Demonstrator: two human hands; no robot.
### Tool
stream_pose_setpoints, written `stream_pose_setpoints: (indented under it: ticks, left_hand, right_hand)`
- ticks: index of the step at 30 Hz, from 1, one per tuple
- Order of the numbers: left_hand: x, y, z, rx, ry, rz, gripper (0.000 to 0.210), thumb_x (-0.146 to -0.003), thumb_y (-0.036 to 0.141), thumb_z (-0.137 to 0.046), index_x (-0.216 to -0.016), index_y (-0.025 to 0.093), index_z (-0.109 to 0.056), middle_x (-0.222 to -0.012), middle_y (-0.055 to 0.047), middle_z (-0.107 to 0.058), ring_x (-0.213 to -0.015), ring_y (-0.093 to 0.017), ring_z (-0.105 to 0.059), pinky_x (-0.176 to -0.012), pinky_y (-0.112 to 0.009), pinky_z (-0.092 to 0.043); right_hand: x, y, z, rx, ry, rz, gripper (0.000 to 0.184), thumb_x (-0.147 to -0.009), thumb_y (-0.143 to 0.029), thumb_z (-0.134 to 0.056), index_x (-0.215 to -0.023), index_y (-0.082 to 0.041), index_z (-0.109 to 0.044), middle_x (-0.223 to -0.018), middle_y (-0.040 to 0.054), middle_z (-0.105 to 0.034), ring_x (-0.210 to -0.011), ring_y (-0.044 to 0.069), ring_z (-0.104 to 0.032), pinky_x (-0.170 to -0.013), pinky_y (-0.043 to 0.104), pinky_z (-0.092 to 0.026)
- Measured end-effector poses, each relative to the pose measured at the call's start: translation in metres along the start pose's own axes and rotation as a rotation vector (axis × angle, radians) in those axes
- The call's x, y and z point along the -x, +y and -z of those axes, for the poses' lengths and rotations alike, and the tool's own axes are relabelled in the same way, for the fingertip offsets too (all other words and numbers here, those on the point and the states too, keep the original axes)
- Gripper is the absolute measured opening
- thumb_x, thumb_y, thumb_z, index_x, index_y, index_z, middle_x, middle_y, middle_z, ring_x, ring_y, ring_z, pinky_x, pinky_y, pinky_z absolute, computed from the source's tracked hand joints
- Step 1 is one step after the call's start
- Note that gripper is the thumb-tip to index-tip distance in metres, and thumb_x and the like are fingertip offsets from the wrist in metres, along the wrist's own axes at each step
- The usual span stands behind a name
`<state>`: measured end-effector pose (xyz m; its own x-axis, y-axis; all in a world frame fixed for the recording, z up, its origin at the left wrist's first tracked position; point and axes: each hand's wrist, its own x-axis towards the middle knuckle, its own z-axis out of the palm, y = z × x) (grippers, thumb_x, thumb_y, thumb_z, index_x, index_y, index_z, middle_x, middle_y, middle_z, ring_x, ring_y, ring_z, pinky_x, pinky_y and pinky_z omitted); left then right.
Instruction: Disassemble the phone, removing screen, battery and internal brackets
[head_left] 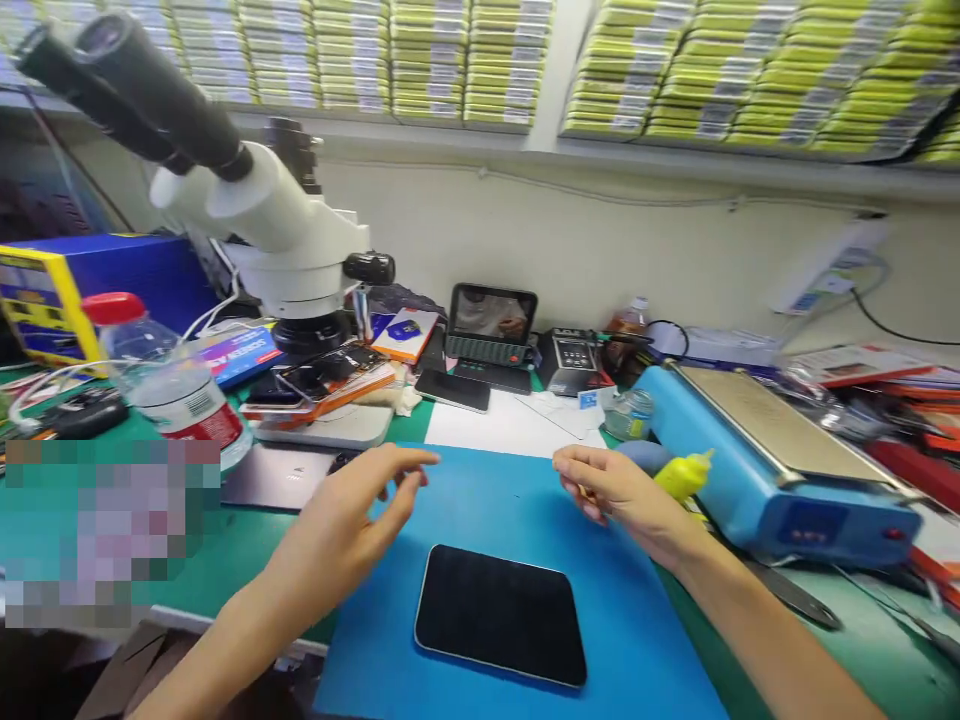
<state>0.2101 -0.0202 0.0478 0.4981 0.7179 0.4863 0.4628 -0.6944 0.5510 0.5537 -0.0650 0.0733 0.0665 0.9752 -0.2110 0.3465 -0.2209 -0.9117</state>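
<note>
A black tablet (501, 617) with a thin silver edge lies screen-up on the blue mat (480, 500). My left hand (367, 510) hovers above the mat's left side, up and left of the tablet. Its index finger points right, its thumb is apart from it, and nothing shows between them. On the other side, my right hand (611, 490) is over the mat's right part, beyond the tablet's far right corner. Its fingers are curled and the thumb presses against them; whatever they hold, if anything, is hidden. Neither hand touches the tablet.
A microscope (277, 230) rises at the left behind a clear bottle with a red cap (180, 390). To the right stands a blue hot plate (772, 450), with a yellow bottle (684, 475) before it. At the back are a small screen (491, 315), a phone (452, 390) and white paper (510, 420).
</note>
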Motion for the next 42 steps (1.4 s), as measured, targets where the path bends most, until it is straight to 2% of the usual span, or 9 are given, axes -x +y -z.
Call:
stream_pose_setpoints:
  ticks: [2, 6, 9, 12, 16, 21, 27, 36, 42]
  left_hand:
    - [-0.035, 0.004, -0.02, -0.04, -0.188, -0.061, 0.027, -0.118, 0.026, -0.049, -0.134, 0.027, -0.071, -0.111, 0.001, -0.083, -0.091, -0.017, -0.078, -0.07, -0.026, -0.058]
    - [-0.079, 0.003, -0.064, -0.11, -0.329, -0.214, 0.01, -0.109, 0.024, -0.07, -0.115, 0.022, -0.077, -0.107, -0.001, -0.083, -0.091, -0.02, -0.078, -0.078, -0.03, -0.058]
    - [-0.091, 0.001, -0.089, -0.163, -0.419, -0.349, 0.012, -0.103, 0.025, -0.081, -0.115, 0.023, -0.08, -0.108, -0.003, -0.082, -0.1, -0.024, -0.079, -0.081, -0.031, -0.056]
    - [-0.091, 0.0, -0.101, -0.22, -0.486, -0.481, 0.007, -0.107, 0.02, -0.075, -0.102, 0.023, -0.08, -0.099, -0.002, -0.08, -0.09, -0.023, -0.076, -0.077, -0.032, -0.053]
    - [-0.087, 0.003, -0.108, -0.295, -0.517, -0.583, 0.023, -0.109, 0.008, -0.062, -0.091, 0.019, -0.071, -0.093, -0.005, -0.074, -0.082, -0.022, -0.071, -0.073, -0.032, -0.051]
    - [-0.093, 0.004, -0.112, -0.331, -0.5, -0.553, 0.01, -0.107, 0.012, -0.066, -0.1, 0.017, -0.072, -0.097, -0.006, -0.076, -0.085, -0.023, -0.073, -0.071, -0.031, -0.051]
    - [-0.099, 0.002, -0.098, -0.299, -0.564, -0.598, 0.019, -0.11, 0.013, -0.066, -0.1, 0.024, -0.078, -0.095, 0.001, -0.078, -0.081, -0.016, -0.074, -0.066, -0.028, -0.047]
    - [-0.088, 0.019, -0.097, -0.438, -0.599, -0.668, 0.025, -0.106, 0.0, -0.059, -0.092, 0.017, -0.073, -0.091, -0.006, -0.073, -0.076, -0.024, -0.068, -0.061, -0.037, -0.041]
    - [-0.094, 0.015, -0.099, -0.342, -0.618, -0.64, 0.025, -0.105, 0.001, -0.06, -0.09, 0.019, -0.067, -0.091, -0.006, -0.072, -0.073, -0.023, -0.066, -0.062, -0.035, -0.044]
  right_hand:
    - [0.001, 0.003, 0.003, 0.009, -0.016, -0.032, 0.058, -0.094, -0.076, -0.073, -0.086, -0.02, -0.062, -0.072, -0.004, -0.056, -0.056, 0.008, -0.048, -0.051, 0.023, -0.039]
    - [-0.001, 0.013, 0.003, 0.107, -0.009, -0.082, 0.037, -0.109, -0.054, -0.069, -0.116, -0.017, -0.071, -0.098, 0.0015, -0.072, -0.075, 0.013, -0.067, -0.067, 0.029, -0.059]
    - [-0.003, 0.018, -0.001, 0.221, 0.015, -0.095, 0.037, -0.108, -0.045, -0.073, -0.134, -0.019, -0.071, -0.129, 0.0086, -0.075, -0.106, 0.022, -0.076, -0.091, 0.043, -0.067]
    - [-0.008, 0.015, -0.001, 0.314, 0.042, -0.082, 0.04, -0.108, -0.044, -0.074, -0.139, -0.02, -0.07, -0.141, 0.0107, -0.072, -0.119, 0.026, -0.074, -0.101, 0.049, -0.065]
    - [-0.023, 0.008, 0.006, 0.357, -0.013, -0.082, 0.042, -0.107, -0.043, -0.075, -0.141, -0.02, -0.069, -0.143, 0.011, -0.071, -0.12, 0.027, -0.074, -0.101, 0.05, -0.065]
    - [-0.036, 0.007, 0.013, 0.336, -0.09, -0.076, 0.043, -0.107, -0.044, -0.075, -0.142, -0.02, -0.068, -0.142, 0.0111, -0.071, -0.12, 0.027, -0.074, -0.1, 0.05, -0.065]
    - [-0.033, 0.02, 0.011, 0.307, -0.105, -0.075, 0.042, -0.107, -0.044, -0.075, -0.141, -0.02, -0.069, -0.142, 0.011, -0.071, -0.119, 0.027, -0.074, -0.1, 0.049, -0.065]
    - [-0.032, 0.028, 0.02, 0.28, -0.137, -0.117, 0.039, -0.108, -0.044, -0.074, -0.139, -0.02, -0.07, -0.141, 0.0103, -0.072, -0.119, 0.027, -0.074, -0.101, 0.048, -0.065]
    - [-0.032, 0.027, 0.022, 0.212, -0.204, -0.137, 0.041, -0.107, -0.044, -0.075, -0.14, -0.02, -0.069, -0.14, 0.0107, -0.072, -0.118, 0.026, -0.075, -0.1, 0.049, -0.065]
